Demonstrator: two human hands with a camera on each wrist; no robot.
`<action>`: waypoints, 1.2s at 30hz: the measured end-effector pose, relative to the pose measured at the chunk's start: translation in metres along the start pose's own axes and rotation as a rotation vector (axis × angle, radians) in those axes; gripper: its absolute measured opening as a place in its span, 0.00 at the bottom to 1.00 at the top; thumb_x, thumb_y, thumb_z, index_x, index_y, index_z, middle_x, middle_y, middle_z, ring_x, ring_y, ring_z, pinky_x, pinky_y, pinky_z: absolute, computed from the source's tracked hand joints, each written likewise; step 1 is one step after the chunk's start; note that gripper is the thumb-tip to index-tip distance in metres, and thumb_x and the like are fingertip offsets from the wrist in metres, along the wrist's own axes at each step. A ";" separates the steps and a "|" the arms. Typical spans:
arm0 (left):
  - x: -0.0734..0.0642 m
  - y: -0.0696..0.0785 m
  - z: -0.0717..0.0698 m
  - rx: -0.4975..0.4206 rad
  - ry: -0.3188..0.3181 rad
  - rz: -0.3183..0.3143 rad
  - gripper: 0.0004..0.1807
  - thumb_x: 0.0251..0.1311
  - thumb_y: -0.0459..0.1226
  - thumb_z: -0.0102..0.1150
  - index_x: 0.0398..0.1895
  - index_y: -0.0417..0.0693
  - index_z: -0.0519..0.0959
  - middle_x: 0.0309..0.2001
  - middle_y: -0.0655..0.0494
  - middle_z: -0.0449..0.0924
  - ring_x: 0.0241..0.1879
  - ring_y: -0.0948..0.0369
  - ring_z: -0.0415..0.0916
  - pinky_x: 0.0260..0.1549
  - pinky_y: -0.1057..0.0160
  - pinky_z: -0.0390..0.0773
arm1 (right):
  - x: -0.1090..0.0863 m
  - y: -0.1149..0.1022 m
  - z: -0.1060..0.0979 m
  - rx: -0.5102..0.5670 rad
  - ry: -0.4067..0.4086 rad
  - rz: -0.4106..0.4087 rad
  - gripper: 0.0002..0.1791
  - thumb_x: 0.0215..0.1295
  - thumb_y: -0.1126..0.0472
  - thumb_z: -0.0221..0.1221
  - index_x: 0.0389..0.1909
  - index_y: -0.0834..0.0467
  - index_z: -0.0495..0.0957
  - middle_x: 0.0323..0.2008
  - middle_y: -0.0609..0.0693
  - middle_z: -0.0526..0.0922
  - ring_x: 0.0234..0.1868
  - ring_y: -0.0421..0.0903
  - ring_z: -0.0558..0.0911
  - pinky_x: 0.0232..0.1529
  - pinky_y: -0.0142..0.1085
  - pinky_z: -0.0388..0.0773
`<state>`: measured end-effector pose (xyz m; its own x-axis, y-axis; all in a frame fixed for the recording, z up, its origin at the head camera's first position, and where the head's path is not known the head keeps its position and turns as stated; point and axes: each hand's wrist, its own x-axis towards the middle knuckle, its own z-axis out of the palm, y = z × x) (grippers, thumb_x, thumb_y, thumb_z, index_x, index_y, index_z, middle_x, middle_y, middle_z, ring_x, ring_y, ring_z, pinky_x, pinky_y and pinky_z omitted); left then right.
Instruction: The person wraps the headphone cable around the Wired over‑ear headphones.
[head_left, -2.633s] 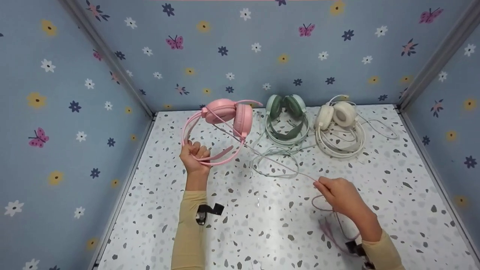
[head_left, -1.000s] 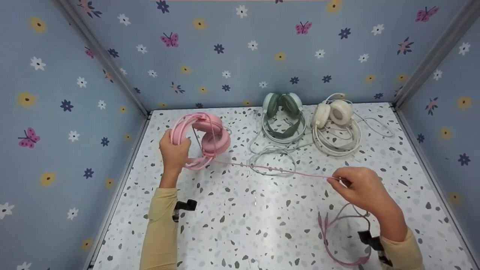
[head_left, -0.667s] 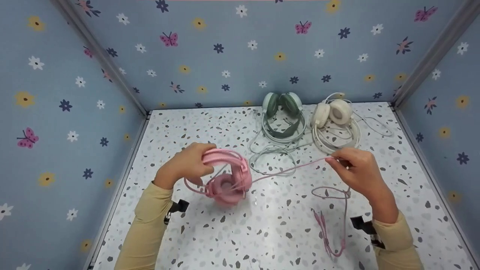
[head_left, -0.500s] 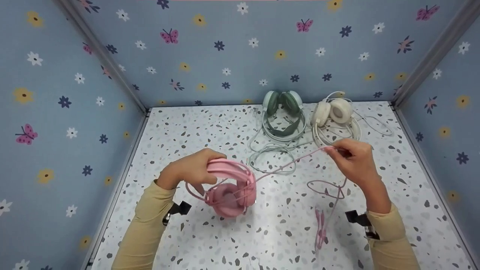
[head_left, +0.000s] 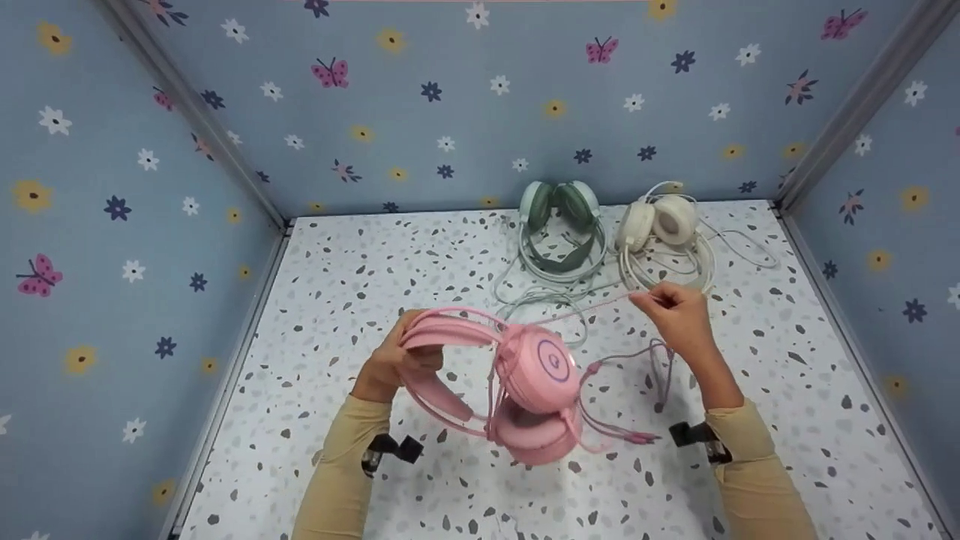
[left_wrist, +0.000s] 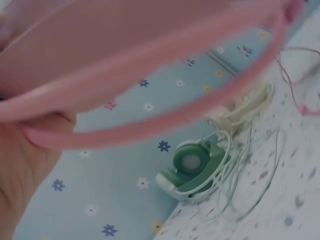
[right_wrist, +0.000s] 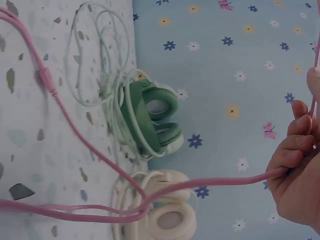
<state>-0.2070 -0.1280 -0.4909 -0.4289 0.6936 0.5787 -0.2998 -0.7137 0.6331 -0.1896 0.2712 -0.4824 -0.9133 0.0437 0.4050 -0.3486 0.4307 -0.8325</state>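
Note:
Pink headphones (head_left: 541, 375) hang tilted above the table, earcups toward the right. My left hand (head_left: 397, 360) grips them by the headband (head_left: 450, 330); the left wrist view has the band close up, with part of the hand (left_wrist: 30, 165) at the left edge. Strands of pink cord cross the band near the earcups. My right hand (head_left: 679, 315) pinches the pink cable (head_left: 592, 306), which stretches from the headphones. In the right wrist view the cable (right_wrist: 220, 181) runs out of the curled fingers. Its splitter and plugs (head_left: 637, 436) dangle right of the earcups.
Green headphones (head_left: 562, 262) lie at the back of the speckled table (head_left: 337, 262), their coiled pale cable in front. White headphones (head_left: 637, 225) lie to their right, just behind my right hand. Flowered panels (head_left: 480, 97) enclose the back and sides.
My left hand has swung the pink headphones from the back left toward the front middle, turning an earcup's outer face up. The right hand, still pinching the cable, has moved back and slightly left.

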 end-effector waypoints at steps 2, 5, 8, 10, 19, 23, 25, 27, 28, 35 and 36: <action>-0.002 -0.008 0.000 -0.147 0.015 0.094 0.17 0.44 0.18 0.42 0.36 0.41 0.72 0.22 0.59 0.48 0.18 0.65 0.43 0.18 0.70 0.48 | -0.006 0.010 0.002 0.059 -0.074 0.102 0.17 0.64 0.64 0.64 0.19 0.68 0.73 0.15 0.48 0.66 0.18 0.39 0.63 0.22 0.32 0.62; -0.004 -0.021 0.001 -0.284 0.072 0.219 0.17 0.48 0.23 0.47 0.23 0.49 0.53 0.19 0.60 0.47 0.16 0.68 0.45 0.17 0.72 0.50 | -0.015 0.022 0.004 0.146 -0.176 0.228 0.19 0.69 0.63 0.59 0.21 0.72 0.72 0.16 0.47 0.67 0.18 0.39 0.63 0.22 0.33 0.62; -0.002 -0.033 0.002 -0.356 0.152 0.332 0.20 0.47 0.23 0.47 0.21 0.52 0.50 0.17 0.62 0.49 0.13 0.69 0.48 0.16 0.72 0.50 | -0.023 0.029 0.006 0.181 -0.248 0.282 0.20 0.71 0.61 0.56 0.21 0.72 0.71 0.16 0.47 0.66 0.18 0.39 0.62 0.22 0.33 0.62; 0.001 -0.040 0.002 -0.375 0.211 0.408 0.17 0.45 0.23 0.45 0.22 0.51 0.52 0.16 0.62 0.50 0.13 0.69 0.48 0.16 0.72 0.51 | -0.027 0.031 0.008 0.186 -0.287 0.291 0.21 0.72 0.60 0.55 0.22 0.71 0.72 0.16 0.49 0.66 0.18 0.39 0.61 0.22 0.33 0.61; 0.017 -0.049 -0.001 -0.463 0.403 0.567 0.10 0.43 0.24 0.41 0.28 0.46 0.64 0.16 0.62 0.48 0.12 0.68 0.48 0.15 0.72 0.52 | -0.038 0.029 0.022 0.091 -0.343 0.278 0.20 0.74 0.57 0.53 0.23 0.64 0.76 0.15 0.46 0.65 0.17 0.39 0.62 0.23 0.35 0.63; 0.022 -0.050 0.001 -0.522 0.378 0.575 0.10 0.44 0.26 0.43 0.31 0.45 0.66 0.15 0.62 0.49 0.12 0.68 0.49 0.15 0.72 0.53 | -0.040 0.047 0.037 -0.018 -0.353 0.289 0.22 0.73 0.48 0.52 0.21 0.56 0.75 0.14 0.47 0.62 0.15 0.41 0.59 0.21 0.38 0.62; 0.025 -0.051 0.002 -0.560 0.331 0.568 0.10 0.44 0.27 0.43 0.31 0.45 0.65 0.15 0.63 0.50 0.12 0.69 0.49 0.14 0.72 0.54 | -0.040 0.058 0.043 -0.073 -0.346 0.307 0.24 0.72 0.43 0.51 0.21 0.54 0.75 0.13 0.47 0.62 0.15 0.43 0.60 0.21 0.39 0.62; 0.028 -0.051 0.003 -0.597 0.281 0.546 0.08 0.44 0.28 0.44 0.28 0.48 0.62 0.15 0.63 0.50 0.11 0.69 0.49 0.14 0.72 0.54 | -0.039 0.058 0.046 -0.117 -0.343 0.326 0.25 0.71 0.41 0.51 0.20 0.54 0.75 0.13 0.46 0.63 0.15 0.44 0.60 0.21 0.40 0.62; 0.029 -0.051 0.004 -0.614 0.262 0.540 0.09 0.45 0.28 0.44 0.27 0.49 0.60 0.15 0.63 0.51 0.11 0.69 0.49 0.13 0.72 0.54 | -0.039 0.057 0.048 -0.128 -0.341 0.333 0.26 0.71 0.40 0.51 0.20 0.54 0.75 0.13 0.46 0.63 0.14 0.44 0.60 0.20 0.40 0.62; 0.030 -0.041 0.003 -0.573 0.373 0.659 0.13 0.43 0.26 0.44 0.23 0.51 0.53 0.14 0.63 0.49 0.12 0.68 0.48 0.14 0.72 0.53 | -0.046 0.047 0.051 -0.045 -0.436 0.284 0.27 0.71 0.39 0.50 0.17 0.53 0.74 0.11 0.44 0.59 0.14 0.41 0.56 0.19 0.37 0.59; 0.029 -0.038 0.002 -0.556 0.410 0.674 0.13 0.43 0.26 0.43 0.22 0.51 0.53 0.14 0.63 0.49 0.12 0.68 0.48 0.14 0.72 0.53 | -0.049 0.045 0.049 -0.042 -0.442 0.271 0.27 0.71 0.40 0.50 0.16 0.52 0.73 0.11 0.44 0.59 0.14 0.41 0.56 0.19 0.37 0.59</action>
<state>-0.2066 -0.0805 -0.4974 -0.8913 0.1082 0.4404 -0.1972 -0.9670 -0.1616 -0.1714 0.2441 -0.5586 -0.9745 -0.2226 -0.0294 -0.0864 0.4927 -0.8659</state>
